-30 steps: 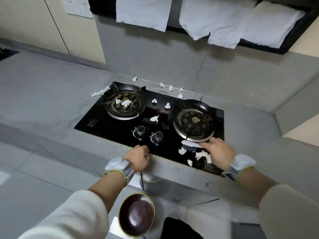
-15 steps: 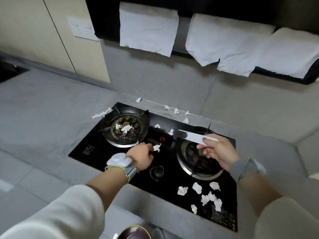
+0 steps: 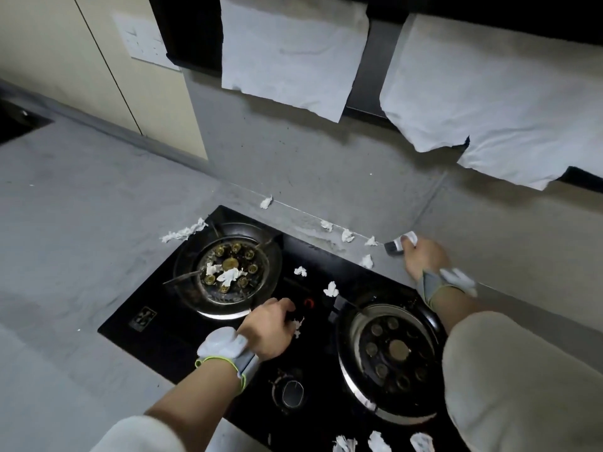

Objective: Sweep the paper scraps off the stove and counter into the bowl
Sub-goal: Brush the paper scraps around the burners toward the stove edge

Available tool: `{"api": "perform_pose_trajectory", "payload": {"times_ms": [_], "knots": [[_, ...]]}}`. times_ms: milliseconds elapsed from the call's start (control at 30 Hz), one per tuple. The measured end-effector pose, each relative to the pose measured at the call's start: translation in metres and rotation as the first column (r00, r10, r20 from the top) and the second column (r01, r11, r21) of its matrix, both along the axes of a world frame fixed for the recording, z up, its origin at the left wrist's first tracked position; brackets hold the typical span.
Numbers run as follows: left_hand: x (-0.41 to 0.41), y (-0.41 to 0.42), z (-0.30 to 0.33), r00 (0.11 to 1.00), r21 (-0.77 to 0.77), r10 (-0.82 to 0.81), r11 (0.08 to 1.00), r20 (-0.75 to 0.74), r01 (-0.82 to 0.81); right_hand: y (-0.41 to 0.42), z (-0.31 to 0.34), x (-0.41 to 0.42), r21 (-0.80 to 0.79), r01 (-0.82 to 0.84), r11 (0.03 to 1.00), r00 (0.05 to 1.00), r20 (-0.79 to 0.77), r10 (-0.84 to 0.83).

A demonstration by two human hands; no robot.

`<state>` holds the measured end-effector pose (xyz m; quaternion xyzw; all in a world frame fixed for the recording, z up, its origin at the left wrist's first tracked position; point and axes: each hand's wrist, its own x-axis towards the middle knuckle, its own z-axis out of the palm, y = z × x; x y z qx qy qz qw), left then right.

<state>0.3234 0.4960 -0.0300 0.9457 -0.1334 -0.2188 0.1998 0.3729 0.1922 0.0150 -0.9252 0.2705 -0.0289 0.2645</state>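
Half a second ago our right hand [image 3: 421,256] held the small brush [image 3: 396,244] up over the right burner [image 3: 390,357]; now we have reached it to the far edge of the counter [image 3: 81,223], where its dark bristle end touches down by the wall seam, fingers curled round the white handle. Our left hand [image 3: 272,324] has slid a little nearer along the stove [image 3: 169,337] and is curled over one paper scrap [image 3: 297,324] between the burners; we cannot tell whether it pinches the scrap or only covers it. The bowl, seen below the counter edge a second ago, is now out of view, so we judge the work has turned from tipping scraps in to gathering the far ones.

Counting what shows:
- four scraps [image 3: 347,235] along the wall seam
- one scrap on the counter just off the far edge of the stove
- one long torn strip [image 3: 184,232] on the counter left of the stove
- two on the glass between the burners
- two in the left burner [image 3: 225,272]
- three in a pile [image 3: 378,443] at the near edge
- two burners
- one knob [image 3: 292,394]
- three paper sheets [image 3: 290,50] hanging above.
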Motion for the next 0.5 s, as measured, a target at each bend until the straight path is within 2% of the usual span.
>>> {"api": "perform_pose_trajectory", "payload": {"times_ms": [133,200,267,367,433,500], "knots": [[0.013,-0.005,-0.014,0.999,0.000,0.022,1.000,-0.037,-0.022,0.002,-0.009,0.016,-0.064,-0.114,0.991,0.984,-0.146,0.103],[0.020,-0.012,-0.019,0.999,0.000,0.016,1.000,-0.040,-0.016,0.006,-0.010,0.015,-0.061,-0.135,0.989,0.986,-0.111,0.128],[0.026,-0.020,-0.024,0.999,-0.003,-0.003,1.000,-0.044,0.003,0.011,-0.006,0.008,0.042,-0.135,0.990,0.990,-0.038,0.137],[0.034,-0.029,-0.033,0.998,0.026,-0.039,0.999,-0.054,0.040,0.015,0.000,-0.010,0.314,-0.171,0.934,0.985,0.040,0.167],[0.036,-0.032,-0.038,0.996,0.069,-0.062,0.995,-0.067,0.067,0.013,0.007,-0.018,0.362,-0.192,0.912,0.981,0.081,0.175],[0.036,-0.033,-0.041,0.991,0.141,-0.114,0.982,-0.074,0.123,0.006,0.011,-0.015,0.341,-0.127,0.931,0.990,0.106,0.097]]}}
